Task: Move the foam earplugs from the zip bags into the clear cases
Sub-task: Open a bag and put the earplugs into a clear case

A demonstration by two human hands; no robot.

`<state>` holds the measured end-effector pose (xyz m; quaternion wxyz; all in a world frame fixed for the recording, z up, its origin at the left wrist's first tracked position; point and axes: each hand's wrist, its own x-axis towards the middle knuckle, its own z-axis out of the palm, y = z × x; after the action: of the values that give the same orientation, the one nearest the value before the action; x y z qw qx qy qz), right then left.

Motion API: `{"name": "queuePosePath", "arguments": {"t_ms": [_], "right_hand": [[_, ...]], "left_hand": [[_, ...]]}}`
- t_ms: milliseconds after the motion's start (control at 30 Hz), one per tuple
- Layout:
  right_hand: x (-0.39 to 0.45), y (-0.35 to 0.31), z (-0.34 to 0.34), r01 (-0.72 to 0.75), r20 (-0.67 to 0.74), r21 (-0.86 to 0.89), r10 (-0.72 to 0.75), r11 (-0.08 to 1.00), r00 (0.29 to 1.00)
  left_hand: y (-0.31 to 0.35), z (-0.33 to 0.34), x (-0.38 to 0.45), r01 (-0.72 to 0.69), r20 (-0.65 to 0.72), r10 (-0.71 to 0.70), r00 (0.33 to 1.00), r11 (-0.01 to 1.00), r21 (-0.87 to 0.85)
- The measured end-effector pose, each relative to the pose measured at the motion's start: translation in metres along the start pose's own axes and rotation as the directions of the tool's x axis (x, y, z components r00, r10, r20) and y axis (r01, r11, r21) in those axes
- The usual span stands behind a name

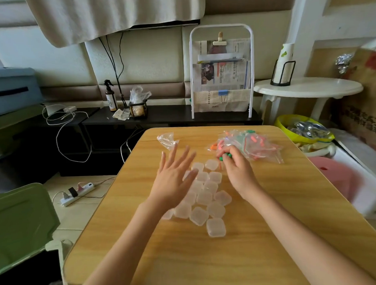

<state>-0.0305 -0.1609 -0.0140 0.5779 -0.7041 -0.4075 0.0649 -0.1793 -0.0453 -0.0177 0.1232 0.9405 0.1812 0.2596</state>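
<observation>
Our right hand [237, 164] pinches green earplugs [225, 155] beside the bag pile [251, 145], our left hand [175, 175] spread flat over the cases [206, 195], which all look closed, so a fumble could scatter plugs.

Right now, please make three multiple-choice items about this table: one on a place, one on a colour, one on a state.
1. Where is the pile of zip bags?
A. far right of the table
B. near left corner
C. on the floor

2. What colour are the earplugs at the right hand?
A. blue
B. green
C. black

3. How is the left hand?
A. fist
B. fingers spread over the clear cases
C. gripping a bottle

Key: 1 A, bags lie beyond the cases; 2 B, green tips show at the fingertips; 3 B, fingers straight.
</observation>
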Motion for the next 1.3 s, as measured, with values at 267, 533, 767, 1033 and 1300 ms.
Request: {"name": "queuePosePath", "arguments": {"t_ms": [267,533,767,1033,1300], "right_hand": [[-0.047,0.013,-0.042,-0.074,0.006,0.025,0.074,0.997,0.997],[-0.08,0.013,-0.049,0.062,-0.058,-0.035,-0.064,0.997,0.996],[-0.09,0.003,-0.037,0.242,0.006,-0.106,-0.243,0.965,0.97],[-0.106,-0.006,-0.038,0.187,0.113,-0.032,-0.182,0.982,0.977],[-0.108,-0.006,-0.034,0.089,0.03,-0.24,-0.085,0.967,0.996]], "left_hand": [[0.047,0.007,-0.066,-0.299,0.288,0.283,0.915,0.954,0.014],[0.046,0.013,-0.082,-0.209,0.141,0.227,0.964,0.969,-0.131],[0.056,0.019,-0.077,-0.201,0.04,0.211,0.977,0.962,-0.185],[0.078,0.011,-0.059,-0.09,-0.11,0.059,0.992,0.949,-0.303],[0.077,0.024,-0.056,-0.331,-0.127,0.319,0.939,0.94,-0.089]]}}
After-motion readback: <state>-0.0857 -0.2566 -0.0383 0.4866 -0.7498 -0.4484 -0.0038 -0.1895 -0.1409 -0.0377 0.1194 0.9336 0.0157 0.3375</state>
